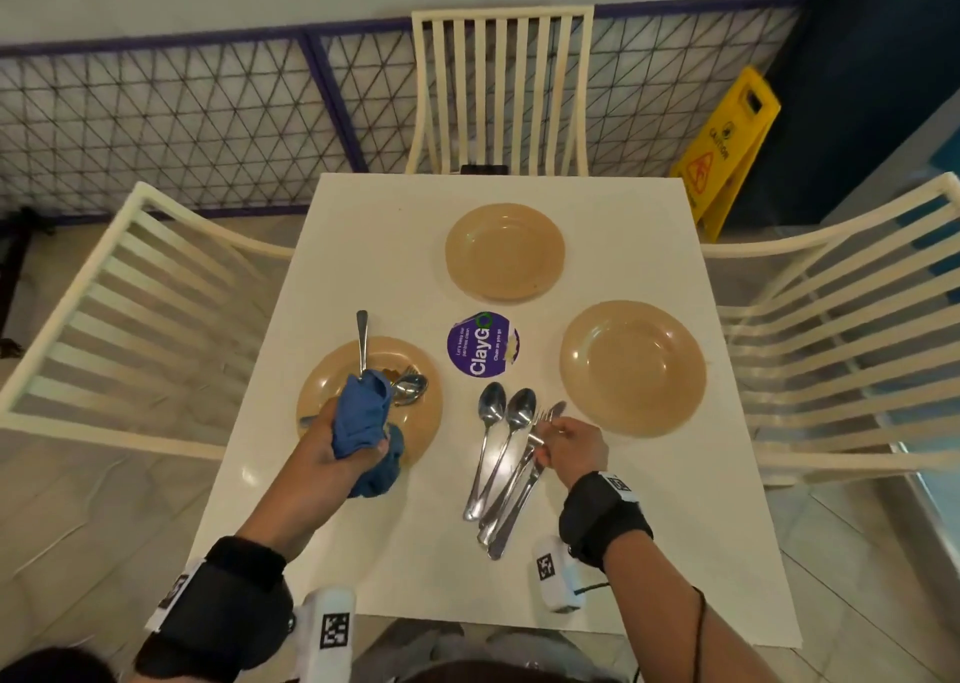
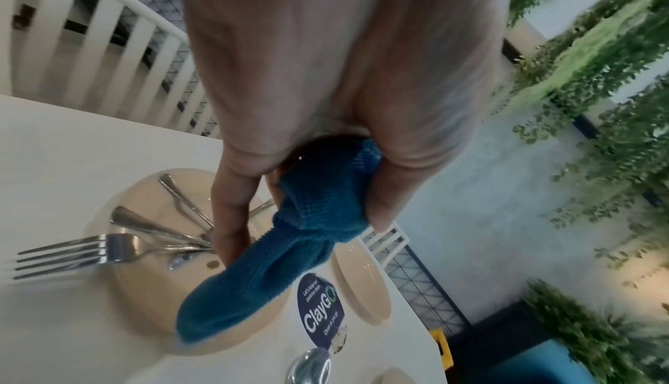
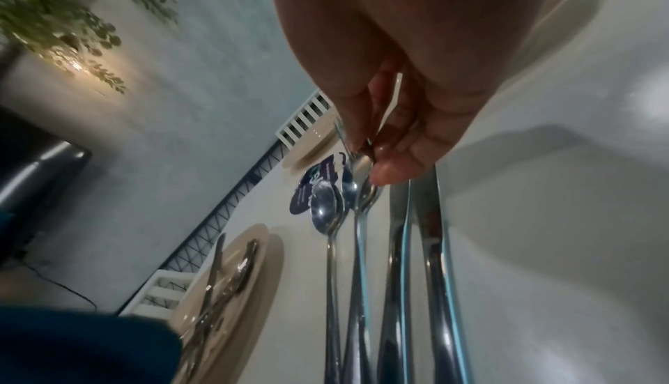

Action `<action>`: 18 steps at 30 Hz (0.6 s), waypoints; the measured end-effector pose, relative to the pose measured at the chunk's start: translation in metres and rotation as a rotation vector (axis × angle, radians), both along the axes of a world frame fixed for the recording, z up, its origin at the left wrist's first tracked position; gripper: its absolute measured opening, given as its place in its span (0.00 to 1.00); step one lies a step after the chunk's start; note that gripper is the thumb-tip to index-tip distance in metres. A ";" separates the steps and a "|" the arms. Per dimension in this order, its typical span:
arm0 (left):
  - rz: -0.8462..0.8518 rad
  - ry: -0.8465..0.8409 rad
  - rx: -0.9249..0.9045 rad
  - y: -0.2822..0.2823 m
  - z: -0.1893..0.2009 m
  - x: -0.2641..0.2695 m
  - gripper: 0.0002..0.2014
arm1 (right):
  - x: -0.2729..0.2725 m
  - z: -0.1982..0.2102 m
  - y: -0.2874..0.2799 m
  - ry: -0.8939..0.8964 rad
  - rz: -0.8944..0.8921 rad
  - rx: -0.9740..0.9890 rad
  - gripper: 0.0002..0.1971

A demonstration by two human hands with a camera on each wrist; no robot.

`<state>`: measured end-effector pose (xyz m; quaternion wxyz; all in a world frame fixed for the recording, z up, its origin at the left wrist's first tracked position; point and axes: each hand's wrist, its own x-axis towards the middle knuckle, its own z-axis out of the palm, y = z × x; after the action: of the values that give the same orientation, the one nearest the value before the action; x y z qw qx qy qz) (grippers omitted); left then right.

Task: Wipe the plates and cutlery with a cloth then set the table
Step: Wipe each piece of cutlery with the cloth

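Three tan plates sit on the white table: a far plate, a right plate and a left plate. The left plate carries several spoons and forks. Over it my left hand grips a bunched blue cloth, which also fills the fist in the left wrist view. Two spoons, a fork and a knife lie side by side on the table. My right hand pinches the fork near its neck, just left of the right plate.
A round purple ClayGo sticker marks the table's middle. Cream slatted chairs stand at the left, right and far side. A yellow caution sign stands on the floor at the back right, before a mesh fence.
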<state>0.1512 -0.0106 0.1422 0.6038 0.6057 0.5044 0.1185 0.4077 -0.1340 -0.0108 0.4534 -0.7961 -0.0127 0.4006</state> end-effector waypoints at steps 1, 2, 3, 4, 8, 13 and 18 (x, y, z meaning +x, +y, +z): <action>0.019 -0.010 -0.002 0.003 -0.002 -0.006 0.24 | -0.003 -0.001 0.004 -0.011 0.022 -0.027 0.05; 0.040 -0.020 -0.002 0.005 -0.003 -0.012 0.24 | -0.005 -0.001 0.007 -0.022 0.037 -0.048 0.03; 0.056 -0.034 -0.007 0.008 -0.005 -0.019 0.24 | -0.006 -0.002 0.010 -0.031 0.052 -0.075 0.02; 0.070 -0.049 -0.015 0.011 -0.008 -0.026 0.24 | -0.006 -0.004 0.013 -0.046 0.070 -0.104 0.03; 0.118 -0.091 -0.055 0.021 -0.017 -0.051 0.23 | -0.008 -0.006 0.023 -0.192 0.184 -0.222 0.11; 0.175 -0.171 -0.175 0.035 -0.027 -0.080 0.29 | -0.027 0.018 0.049 -0.452 0.311 -0.251 0.14; 0.230 -0.280 -0.271 0.049 -0.031 -0.102 0.32 | -0.065 0.033 0.113 -0.538 0.530 -0.132 0.11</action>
<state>0.0489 0.0385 0.1112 0.7262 0.4354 0.4927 0.2007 0.3428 -0.0209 0.0224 0.2624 -0.8694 -0.3109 0.2805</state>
